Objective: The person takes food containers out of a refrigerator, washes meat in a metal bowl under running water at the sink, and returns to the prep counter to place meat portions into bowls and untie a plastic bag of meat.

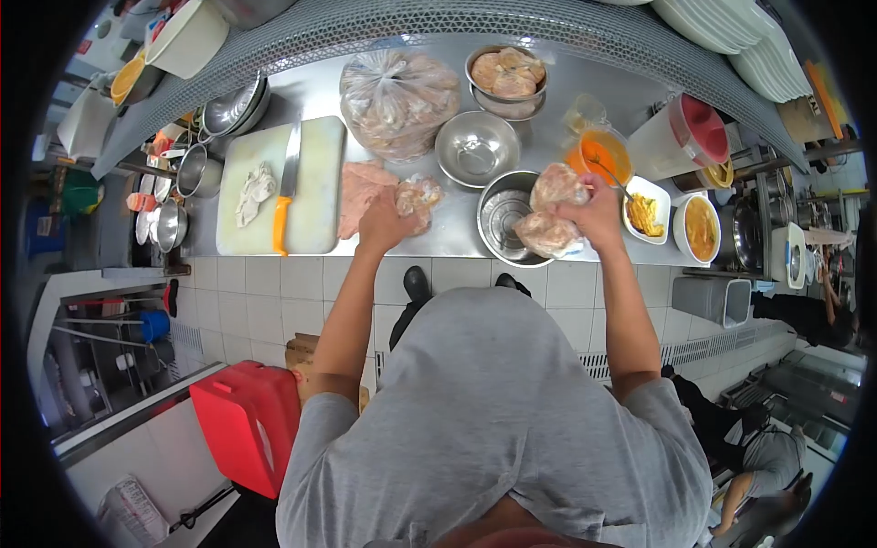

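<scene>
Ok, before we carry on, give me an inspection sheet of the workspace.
Surface: steel table, crowded.
Job's things: bagged portions overlapping a steel bowl in view; small bag beside a flat pink piece; large tied bag behind.
Clutter: knife on the cutting board, beside a crumpled white item.
Grips: right grip holds the bagged portions; left grip is at the small bag, closure unclear.
Cables: nothing seen on the table.
Surroundings: tiled floor; red container, lower left; another person, lower right.
</scene>
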Demonstrator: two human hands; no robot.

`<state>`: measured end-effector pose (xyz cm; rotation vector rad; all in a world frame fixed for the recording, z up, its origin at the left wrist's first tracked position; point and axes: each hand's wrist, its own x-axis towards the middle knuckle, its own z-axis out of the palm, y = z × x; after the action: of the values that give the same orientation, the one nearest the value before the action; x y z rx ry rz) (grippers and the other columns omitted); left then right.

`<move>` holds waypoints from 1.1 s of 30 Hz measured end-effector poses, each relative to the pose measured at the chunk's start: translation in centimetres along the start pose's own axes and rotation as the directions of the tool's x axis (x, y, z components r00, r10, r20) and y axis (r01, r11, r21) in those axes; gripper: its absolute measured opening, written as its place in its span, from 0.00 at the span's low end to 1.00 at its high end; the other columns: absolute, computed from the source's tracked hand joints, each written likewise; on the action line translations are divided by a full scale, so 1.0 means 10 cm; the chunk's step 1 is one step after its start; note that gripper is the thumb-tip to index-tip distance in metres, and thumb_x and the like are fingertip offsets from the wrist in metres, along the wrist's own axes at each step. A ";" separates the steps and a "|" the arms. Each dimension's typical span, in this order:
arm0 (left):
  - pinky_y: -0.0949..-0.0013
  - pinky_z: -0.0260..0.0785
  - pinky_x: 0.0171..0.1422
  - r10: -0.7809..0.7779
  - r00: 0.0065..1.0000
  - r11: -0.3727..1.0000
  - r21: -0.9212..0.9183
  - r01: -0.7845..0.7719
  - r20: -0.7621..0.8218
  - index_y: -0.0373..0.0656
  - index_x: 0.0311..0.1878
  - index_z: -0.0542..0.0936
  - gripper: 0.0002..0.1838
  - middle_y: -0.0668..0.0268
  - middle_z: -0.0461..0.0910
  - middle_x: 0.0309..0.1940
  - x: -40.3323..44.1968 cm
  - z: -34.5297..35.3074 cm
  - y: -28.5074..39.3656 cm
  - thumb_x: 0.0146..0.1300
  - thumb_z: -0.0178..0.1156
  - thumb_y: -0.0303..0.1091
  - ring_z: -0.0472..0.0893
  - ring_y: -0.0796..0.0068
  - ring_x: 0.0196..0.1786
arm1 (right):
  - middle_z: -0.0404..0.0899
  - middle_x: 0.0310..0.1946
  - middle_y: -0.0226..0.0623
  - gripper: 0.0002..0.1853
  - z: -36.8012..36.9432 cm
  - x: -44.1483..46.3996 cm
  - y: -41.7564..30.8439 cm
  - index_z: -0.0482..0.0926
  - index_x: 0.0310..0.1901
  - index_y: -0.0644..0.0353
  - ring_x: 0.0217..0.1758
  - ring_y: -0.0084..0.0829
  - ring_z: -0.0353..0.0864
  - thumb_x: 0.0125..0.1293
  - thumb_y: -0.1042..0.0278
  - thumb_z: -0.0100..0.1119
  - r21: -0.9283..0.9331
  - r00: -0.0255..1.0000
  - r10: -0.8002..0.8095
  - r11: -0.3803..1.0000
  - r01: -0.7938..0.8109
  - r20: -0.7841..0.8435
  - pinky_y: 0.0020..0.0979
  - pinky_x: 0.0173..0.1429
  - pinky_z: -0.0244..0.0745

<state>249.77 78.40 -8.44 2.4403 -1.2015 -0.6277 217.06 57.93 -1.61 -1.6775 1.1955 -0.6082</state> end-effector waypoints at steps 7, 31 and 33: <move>0.52 0.74 0.61 0.166 0.972 0.973 -0.134 -0.189 -0.164 0.35 0.62 0.77 0.36 0.44 0.84 0.52 0.22 0.34 -0.44 0.52 0.71 0.47 0.82 0.44 0.56 | 0.83 0.42 0.40 0.34 -0.59 -0.19 0.38 0.75 0.53 0.69 0.42 0.30 0.86 0.43 0.74 0.83 0.255 0.996 0.066 0.966 -0.047 -0.067 0.31 0.46 0.85; 0.53 0.74 0.58 0.192 0.978 0.981 0.046 -0.189 -0.086 0.45 0.70 0.73 0.36 0.52 0.83 0.52 0.28 -0.43 0.48 0.59 0.71 0.45 0.82 0.50 0.56 | 0.76 0.64 0.49 0.34 -0.14 -0.83 0.17 0.84 0.54 0.58 0.70 0.52 0.72 0.42 0.58 0.84 -0.382 0.883 -0.467 0.810 0.446 0.041 0.46 0.72 0.68; 0.52 0.74 0.58 0.386 0.919 0.891 0.289 -0.350 -0.077 0.48 0.71 0.73 0.35 0.53 0.84 0.50 0.52 -0.13 0.46 0.59 0.71 0.43 0.82 0.50 0.55 | 0.72 0.69 0.47 0.29 -0.03 -0.91 0.08 0.87 0.48 0.54 0.74 0.53 0.67 0.41 0.59 0.86 -0.501 0.851 -0.498 0.701 0.508 0.166 0.46 0.74 0.67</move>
<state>250.25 71.69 -6.34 2.3150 -1.7308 -0.1953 212.85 66.06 -1.03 -2.5309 0.9233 -0.6164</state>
